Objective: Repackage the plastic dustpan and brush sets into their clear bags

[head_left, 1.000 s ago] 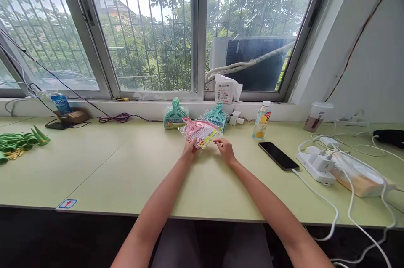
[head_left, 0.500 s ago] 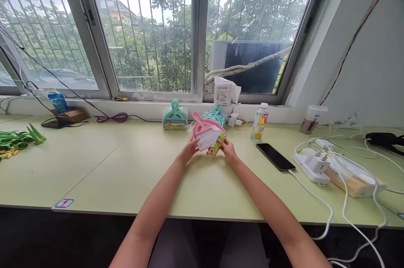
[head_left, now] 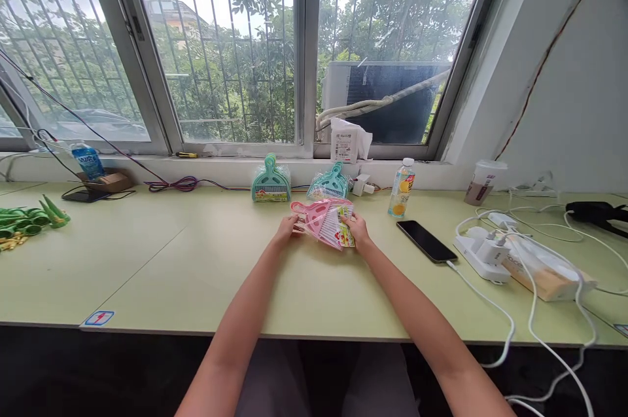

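Note:
Between my hands is a pink mini dustpan and brush set in a clear plastic bag with a printed card. My left hand grips it at the handle end. The card end is pinched by my right hand. The set lies tilted sideways, its handle pointing left, just above the table or touching it; I cannot tell which. Behind it, a teal dustpan set in clear wrap leans by the sill. To its left stands a green dustpan set, also wrapped.
On the right are a juice bottle, a phone on a white cable, a power strip and a tissue pack. Green artificial stems lie far left. Coiled cable runs along the sill. The table's front edge is near me.
The pink set has turned anticlockwise, so its handle now points left instead of up, and it has come lower. The teal set behind it shows more fully.

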A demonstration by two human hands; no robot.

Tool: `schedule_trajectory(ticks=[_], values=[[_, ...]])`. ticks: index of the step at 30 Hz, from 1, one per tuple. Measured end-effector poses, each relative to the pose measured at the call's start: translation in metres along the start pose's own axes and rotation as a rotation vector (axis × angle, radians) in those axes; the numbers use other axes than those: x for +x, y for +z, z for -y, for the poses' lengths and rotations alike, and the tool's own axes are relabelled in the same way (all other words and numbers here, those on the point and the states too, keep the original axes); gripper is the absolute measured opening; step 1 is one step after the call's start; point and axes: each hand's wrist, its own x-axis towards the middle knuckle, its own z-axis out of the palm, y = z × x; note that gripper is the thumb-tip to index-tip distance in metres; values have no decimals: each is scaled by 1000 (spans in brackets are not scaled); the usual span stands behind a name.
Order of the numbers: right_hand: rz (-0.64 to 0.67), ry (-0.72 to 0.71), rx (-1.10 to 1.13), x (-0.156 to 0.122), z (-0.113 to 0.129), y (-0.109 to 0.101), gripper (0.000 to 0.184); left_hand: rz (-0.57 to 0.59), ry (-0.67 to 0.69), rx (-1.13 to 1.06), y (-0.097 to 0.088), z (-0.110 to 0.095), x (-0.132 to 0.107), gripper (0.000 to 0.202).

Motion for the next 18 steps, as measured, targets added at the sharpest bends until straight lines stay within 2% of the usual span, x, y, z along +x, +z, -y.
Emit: schedule_trajectory(ticks=[3, 7, 9, 11, 14, 18], values=[[-1, -11, -1, 6, 6, -8, 29, -212, 8, -96, -16, -6, 5, 24], [-117, 3, 49, 20, 11, -27, 26, -717, -42, -183, -52, -11, 10, 34], [-169, 3, 130, 26, 11, -35, 24, -825, -74, -204, -66, -11, 10, 41], [-213, 1, 191, 29, 9, -38, 21, -872, -74, -309, -69, -11, 8, 48], [-247, -11, 210, 29, 4, -35, 21, -843, -45, -537, -51, -10, 3, 58], [-229, -44, 207, 23, 2, -26, 21, -556, -121, -645, 0, -2, -3, 63]])
